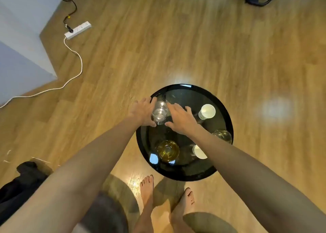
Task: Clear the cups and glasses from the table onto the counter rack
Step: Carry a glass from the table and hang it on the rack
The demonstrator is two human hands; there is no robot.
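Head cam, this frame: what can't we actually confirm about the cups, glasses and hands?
- Counter rack: outside the head view, nowhere in frame.
- White cup near the table's front edge: partly hidden by the right forearm.
- Glass at the right rim: partly hidden by the same forearm.
- Clear glass: left hand and right hand flank it; motion blur hides whether the fingers touch it.
- Liquid level in any glass: unreadable from overhead.
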